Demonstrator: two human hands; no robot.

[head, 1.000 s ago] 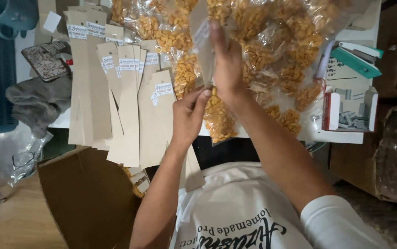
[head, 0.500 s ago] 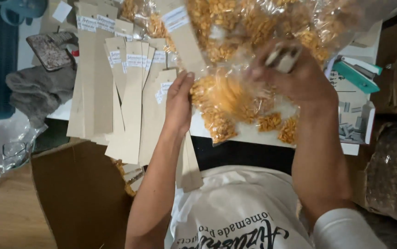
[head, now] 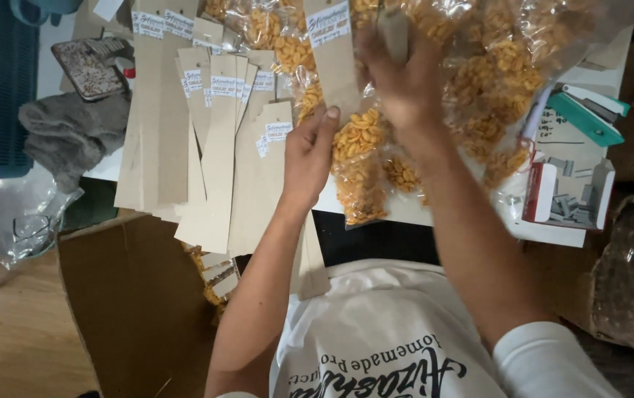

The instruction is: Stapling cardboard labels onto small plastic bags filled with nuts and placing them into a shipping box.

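My left hand (head: pixel 308 158) pinches the lower end of a long brown card strip (head: pixel 331 66) with a white label at its top, held against a clear bag of orange snack pieces (head: pixel 357 173). My right hand (head: pixel 405 85) is raised just right of the strip, over the bags. Its fingers are closed around a small grey object (head: pixel 394 29) that is too blurred to identify. More clear bags of orange snacks (head: pixel 494 66) are piled behind both hands. To the left, several more labelled brown card strips (head: pixel 217 147) are fanned out on the white table (head: pixel 552 232).
A teal stapler (head: pixel 589 114) and an open box of staples (head: pixel 567 195) are at the right. A brown cardboard box (head: pixel 132 302) stands at the lower left. A grey cloth (head: pixel 74 136), a patterned phone case (head: pixel 92 66) and crumpled clear plastic (head: pixel 15 214) lie at the left.
My right hand has risen from the lower right of the bags to the top of the card strip. My left hand has stayed at the strip's lower end, and the view has shifted slightly.
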